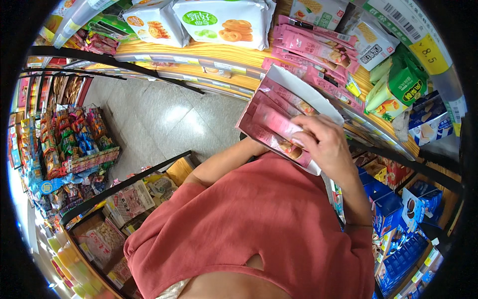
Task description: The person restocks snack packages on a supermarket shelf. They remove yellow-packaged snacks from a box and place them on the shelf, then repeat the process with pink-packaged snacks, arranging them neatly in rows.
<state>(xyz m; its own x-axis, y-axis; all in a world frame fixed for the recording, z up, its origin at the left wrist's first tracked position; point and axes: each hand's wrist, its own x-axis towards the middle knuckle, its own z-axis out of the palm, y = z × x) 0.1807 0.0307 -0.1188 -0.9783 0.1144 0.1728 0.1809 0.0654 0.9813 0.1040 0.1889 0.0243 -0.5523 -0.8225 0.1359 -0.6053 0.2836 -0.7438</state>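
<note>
My left hand (260, 146) reaches beneath an open cardboard box (242, 116); its fingers are hidden, and it holds the box from below, tilted, in front of my chest. Pink snack packets (267, 139) lie lengthwise inside. With fingers and thumb, my right hand (323, 140) grips the end of a pale pink packet (274, 120) over the box's inside. Just beyond the box, more pink packets (312, 46) lie in a loose pile on a wood-patterned shelf (227, 51), some hanging over its front edge.
White cookie packs (224, 22) stand left of the pile. White cracker packs (373, 39) and a green pineapple snack bag (401, 89) are right. Blue boxes (388, 211) fill lower right shelves. A snack rack (74, 138) stands left, a low display bin (123, 183) lower left.
</note>
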